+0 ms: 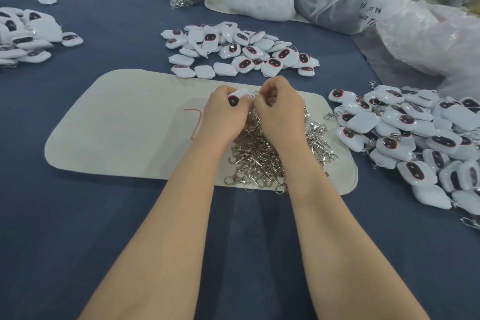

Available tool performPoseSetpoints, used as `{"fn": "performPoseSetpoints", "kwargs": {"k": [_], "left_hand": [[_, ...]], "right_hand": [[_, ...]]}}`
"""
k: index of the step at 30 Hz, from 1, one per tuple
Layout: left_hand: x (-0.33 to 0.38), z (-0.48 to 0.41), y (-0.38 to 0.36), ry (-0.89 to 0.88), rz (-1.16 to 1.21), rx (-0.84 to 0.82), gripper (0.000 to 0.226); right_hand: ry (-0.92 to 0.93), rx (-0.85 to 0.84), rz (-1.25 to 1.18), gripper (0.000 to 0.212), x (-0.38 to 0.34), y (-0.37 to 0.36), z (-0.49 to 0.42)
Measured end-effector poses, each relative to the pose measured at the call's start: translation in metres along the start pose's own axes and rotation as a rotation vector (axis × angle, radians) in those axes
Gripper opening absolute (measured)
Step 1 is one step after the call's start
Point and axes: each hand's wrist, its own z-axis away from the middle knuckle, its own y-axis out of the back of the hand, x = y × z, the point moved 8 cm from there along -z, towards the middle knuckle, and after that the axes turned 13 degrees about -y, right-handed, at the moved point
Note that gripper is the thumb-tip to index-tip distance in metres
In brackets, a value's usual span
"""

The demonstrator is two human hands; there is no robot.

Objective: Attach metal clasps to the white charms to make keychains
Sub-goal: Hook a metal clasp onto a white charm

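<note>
Above the middle of the blue tabletop (78, 215), over a cream felt mat (117, 125), a white rounded plastic charm (237, 97) with a dark oval face sits in the left grip (223, 112), whose fingers curl round it. The right grip (279, 106) pinches a small silver metal clasp (255, 94) touching the charm's edge. A heap of loose silver clasps (272, 161) lies beneath. A pile of clasped white charms (415, 138) lies toward the right edge.
</note>
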Motion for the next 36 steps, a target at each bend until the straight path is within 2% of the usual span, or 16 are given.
{"fn": "performPoseSetpoints", "kwargs": {"k": [11, 13, 15, 17, 19, 24, 28, 36], "left_hand": [[0.003, -0.001, 0.004, -0.045, -0.099, 0.029, 0.017], [0.0, -0.002, 0.005, -0.008, -0.065, 0.033, 0.019], [-0.004, 0.0, 0.004, 0.082, 0.107, 0.041, 0.016], [-0.006, 0.003, 0.0, 0.184, 0.402, 0.073, 0.009], [-0.004, 0.005, -0.006, 0.267, 0.638, 0.065, 0.012], [-0.004, 0.011, -0.017, 0.43, 0.935, -0.011, 0.02], [-0.006, 0.014, -0.018, 0.506, 1.046, -0.017, 0.018], [-0.005, 0.016, -0.019, 0.509, 1.013, -0.021, 0.025]], "right_hand": [[0.099, -0.086, 0.14, 0.009, -0.009, -0.009, 0.004], [0.114, -0.08, 0.139, 0.01, -0.011, -0.01, 0.005], [0.09, -0.078, 0.029, 0.015, -0.012, -0.007, 0.007], [0.045, -0.095, -0.089, 0.018, -0.011, -0.005, 0.006], [0.017, -0.117, -0.116, 0.016, -0.01, -0.006, 0.005], [-0.006, -0.118, -0.284, 0.012, -0.013, -0.003, 0.004], [-0.029, -0.126, -0.384, 0.017, -0.014, -0.002, 0.005], [-0.083, -0.197, -0.34, 0.015, -0.012, -0.01, 0.006]]}}
